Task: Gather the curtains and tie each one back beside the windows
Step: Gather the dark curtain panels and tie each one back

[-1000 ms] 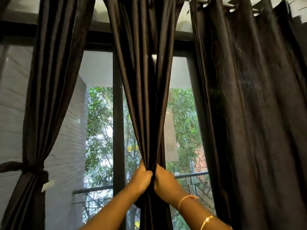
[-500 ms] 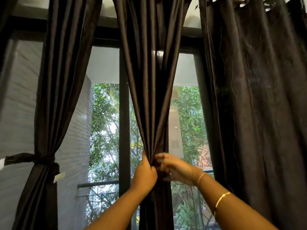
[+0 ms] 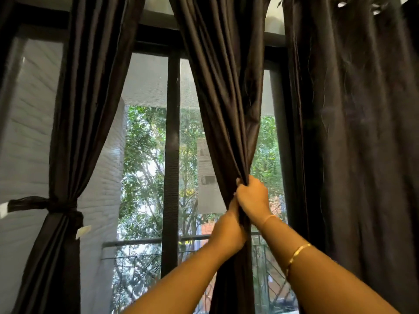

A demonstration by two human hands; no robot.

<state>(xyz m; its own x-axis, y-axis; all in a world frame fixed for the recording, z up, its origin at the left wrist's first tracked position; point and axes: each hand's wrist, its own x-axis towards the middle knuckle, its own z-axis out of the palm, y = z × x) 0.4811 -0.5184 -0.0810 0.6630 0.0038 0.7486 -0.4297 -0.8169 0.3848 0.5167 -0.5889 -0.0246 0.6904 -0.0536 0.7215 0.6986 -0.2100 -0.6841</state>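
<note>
Three dark brown curtains hang before the window. The middle curtain is bunched into a narrow bundle. My left hand grips that bundle from the left, and my right hand clasps it just above, both closed around the fabric. The left curtain is gathered and held by a dark tie-back at its waist. The right curtain hangs loose and spread wide.
A black window frame post stands left of my hands. A balcony railing and trees show through the glass. A small white tag dangles from the left curtain. A white brick wall lies behind the left pane.
My right hand has come back from the side onto the bundle, above the left hand. Both hands and the gathered curtain have shifted to the right in view.
</note>
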